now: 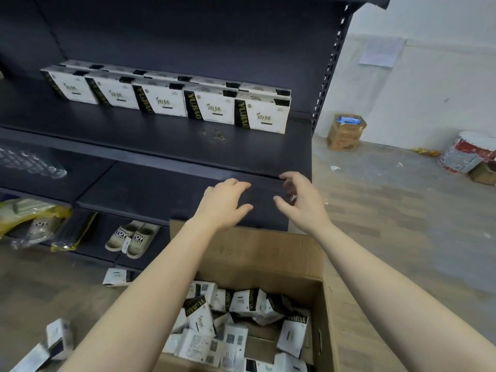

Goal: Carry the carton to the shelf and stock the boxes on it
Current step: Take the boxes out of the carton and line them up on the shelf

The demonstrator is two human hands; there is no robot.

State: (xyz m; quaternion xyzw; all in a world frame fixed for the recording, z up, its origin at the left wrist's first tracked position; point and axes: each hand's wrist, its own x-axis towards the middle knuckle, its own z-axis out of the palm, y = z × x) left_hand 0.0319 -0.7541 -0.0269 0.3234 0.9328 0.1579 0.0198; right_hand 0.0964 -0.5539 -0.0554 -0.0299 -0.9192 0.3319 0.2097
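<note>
standing on grey floor [389,210], a dark shelf [161,140] bears white boxes [209,107].

On my feed the body amounts to two arms and their hands. The left hand [228,200] and the right hand [302,201] are bare, and so are the left forearm [150,285] and the right forearm [375,267] as far up as my view reaches. Both forearms are long, smooth and slender, narrowing toward the wrists. The fingertips are slightly blurred, so I cannot make out the nails.
</note>
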